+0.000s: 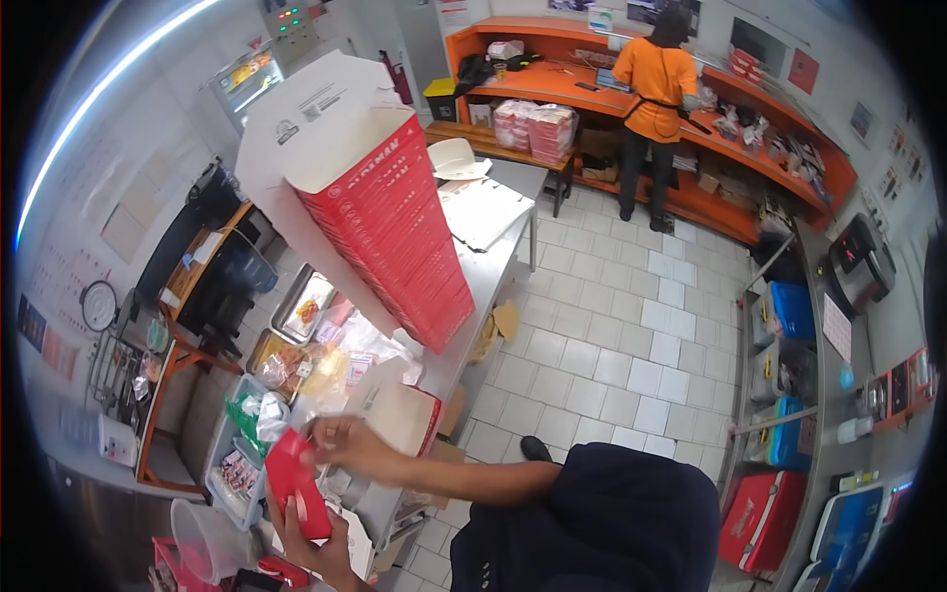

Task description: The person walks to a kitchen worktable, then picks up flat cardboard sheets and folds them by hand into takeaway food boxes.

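A small red carton (298,485) is held over the near end of the metal table. My left hand (321,548) grips it from below, fingers wrapped round its lower part. At its upper edge is my right hand (345,446), with fingers curled against the red cardboard; part of the fingertips is blurred. Just beyond my right hand lies an open box with a pale lid (395,409). Farther along the table rises a tall stack of red and white boxes (395,232), the top one with its lid raised.
Left of the hands are a grey bin of packets (237,481) and a clear plastic tub (202,538). A person in an orange shirt (656,84) stands at the orange counter (552,79). Shelving with a red cooler (762,521) lines the right side.
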Demonstrator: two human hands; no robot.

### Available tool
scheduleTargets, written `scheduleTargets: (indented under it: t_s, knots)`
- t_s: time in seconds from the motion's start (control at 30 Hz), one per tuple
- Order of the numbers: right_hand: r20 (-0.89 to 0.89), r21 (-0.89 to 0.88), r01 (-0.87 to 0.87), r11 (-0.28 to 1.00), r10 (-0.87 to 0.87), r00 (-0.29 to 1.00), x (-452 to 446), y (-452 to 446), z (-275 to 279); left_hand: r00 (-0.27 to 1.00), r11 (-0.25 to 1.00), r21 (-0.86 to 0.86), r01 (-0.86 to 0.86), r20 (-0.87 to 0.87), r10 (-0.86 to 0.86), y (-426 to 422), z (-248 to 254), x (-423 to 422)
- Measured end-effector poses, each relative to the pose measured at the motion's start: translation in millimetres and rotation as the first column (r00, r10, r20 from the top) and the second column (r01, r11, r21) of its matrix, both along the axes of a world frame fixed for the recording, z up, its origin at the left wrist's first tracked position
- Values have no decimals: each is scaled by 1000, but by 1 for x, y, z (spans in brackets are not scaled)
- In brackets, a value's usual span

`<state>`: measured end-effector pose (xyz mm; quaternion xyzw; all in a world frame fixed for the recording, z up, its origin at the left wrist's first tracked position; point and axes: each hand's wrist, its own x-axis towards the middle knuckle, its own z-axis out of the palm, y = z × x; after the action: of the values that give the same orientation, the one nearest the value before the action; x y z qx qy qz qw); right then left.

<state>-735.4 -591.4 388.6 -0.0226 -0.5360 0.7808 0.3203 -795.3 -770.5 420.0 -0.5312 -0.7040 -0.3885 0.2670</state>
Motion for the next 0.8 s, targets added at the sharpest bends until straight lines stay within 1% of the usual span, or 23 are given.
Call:
scheduleTargets:
  t_s: [0.03,0.1,0.17,0.2,0.23,0.3,0.37,0.4,0.43,0.47,0.5,0.57,0.6,0.63,0.67,0.7,0.73,0.77,0.8]
  knots:
    - [-61,-231,-127,965,116,991,6,12,4,1000,1000,-1,-23,0,23,2,1,-2]
    - [-121,-297,-316,901,293,948,14,32,14,999,990,-139,29,-8,-31,-4,2,0]
    - [-34,-374,-357,856,373,927,19,44,23,999,976,-216,11,-34,-19,-6,2,2]
    - [112,-250,-270,930,305,946,23,52,29,999,969,-245,19,-42,-30,-5,6,2]
    - [183,-284,-220,933,278,943,21,54,38,998,964,-264,31,-49,-45,1,11,2]
    - [16,-491,-298,819,351,936,19,60,33,984,942,-322,93,-113,-136,8,26,1]
    - [127,-470,-223,854,315,940,16,58,30,980,920,-378,103,-120,-159,9,30,1]
    - [134,-472,-257,843,357,924,11,58,22,985,921,-382,78,-116,-132,9,30,1]
    - [177,-374,-244,895,327,928,11,59,11,989,924,-379,45,-111,-93,8,28,6]
    - [212,-269,-225,937,285,935,7,57,4,991,933,-358,17,-121,-64,8,26,5]
    - [219,-267,-244,932,305,927,6,51,5,991,941,-337,-5,-131,-42,7,24,3]
    - [158,-283,-141,949,191,969,7,41,13,990,952,-303,-29,-139,-14,8,22,2]
    - [161,-279,-152,948,203,966,11,36,24,994,970,-243,-7,-106,-19,8,22,3]
    - [226,-213,-106,971,155,962,17,30,39,997,983,-181,14,-74,-28,8,22,4]
    - [287,-144,-62,988,102,953,21,24,46,997,984,-178,3,-72,-16,8,19,5]
    - [289,-141,-73,987,112,951,21,15,42,997,994,-87,62,42,-58,7,14,6]
    - [224,-177,-61,982,100,969,20,3,35,982,994,13,110,151,-110,7,10,7]
    - [159,-214,-50,976,85,984,18,-9,28,983,995,17,99,153,-100,10,8,10]
    - [93,-252,-41,967,66,993,19,-17,25,971,986,115,118,195,-138,15,7,12]
